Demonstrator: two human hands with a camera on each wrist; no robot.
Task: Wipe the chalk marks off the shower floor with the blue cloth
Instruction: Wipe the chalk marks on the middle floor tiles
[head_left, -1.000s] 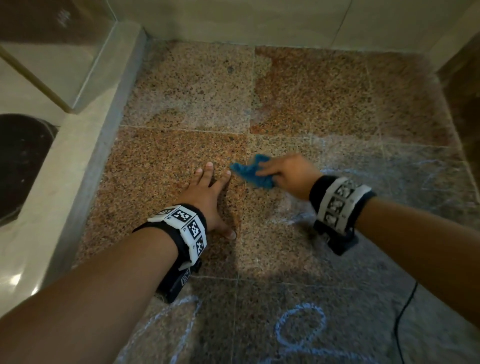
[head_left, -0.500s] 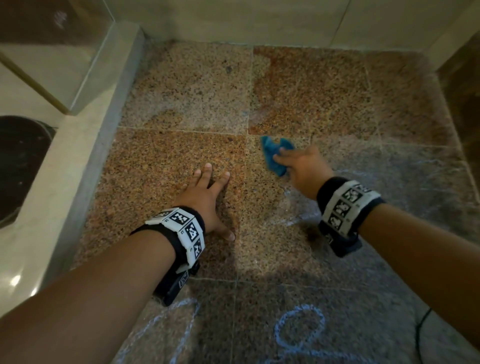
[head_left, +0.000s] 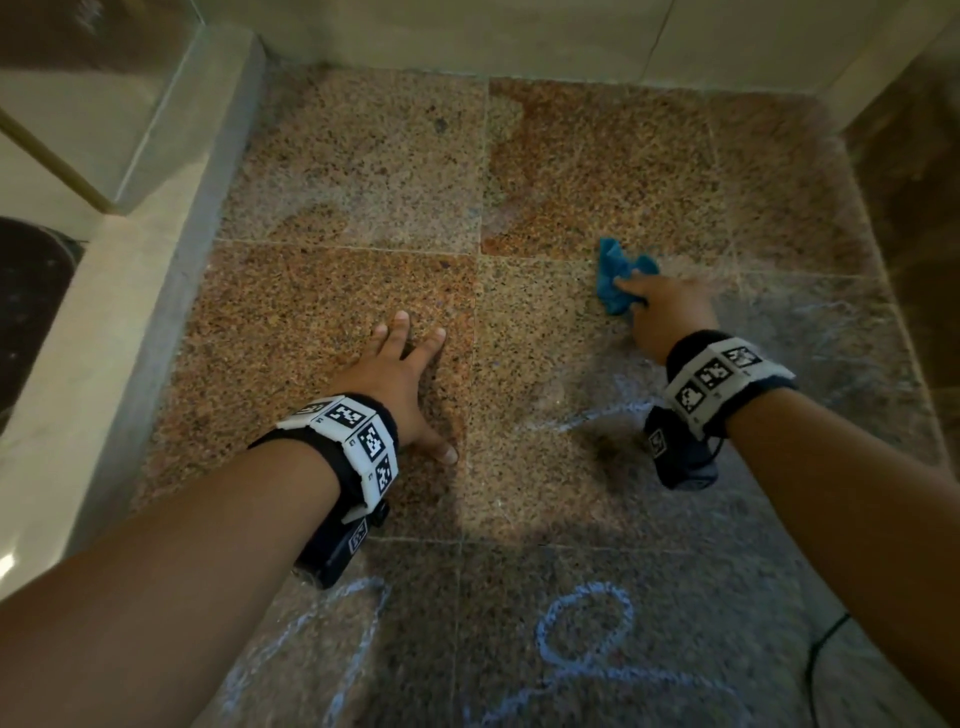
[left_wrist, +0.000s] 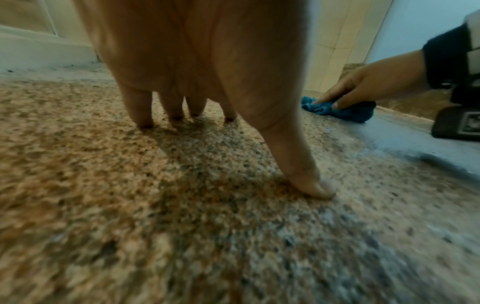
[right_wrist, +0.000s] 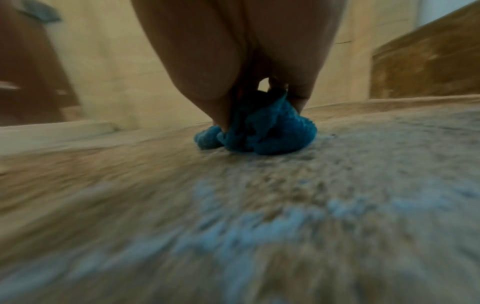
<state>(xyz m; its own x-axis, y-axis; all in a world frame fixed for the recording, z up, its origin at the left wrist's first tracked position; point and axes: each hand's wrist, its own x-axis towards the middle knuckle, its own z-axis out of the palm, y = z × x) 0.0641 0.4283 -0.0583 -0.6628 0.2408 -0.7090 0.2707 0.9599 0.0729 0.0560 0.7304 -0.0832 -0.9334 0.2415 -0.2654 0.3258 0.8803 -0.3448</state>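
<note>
The blue cloth (head_left: 615, 270) is bunched up on the speckled granite shower floor (head_left: 337, 171), right of centre. My right hand (head_left: 660, 306) grips it and presses it down; in the right wrist view the cloth (right_wrist: 267, 133) sits pinched between thumb and fingers. My left hand (head_left: 405, 364) lies flat on the floor with its fingers spread and holds nothing. A chalk line (head_left: 597, 413) runs near my right wrist. A chalk loop (head_left: 587, 629) and further strokes (head_left: 353, 623) mark the near tiles. Smeared chalk (head_left: 810, 332) hazes the right side.
A raised marble curb (head_left: 104, 322) with a glass panel (head_left: 78, 104) borders the floor on the left. Tiled walls (head_left: 519, 31) close the back and the right. A black cable (head_left: 821, 644) lies at the near right.
My right hand has swept the cloth away from my left hand, farther out and to the right across the floor. The left hand has stayed planted.
</note>
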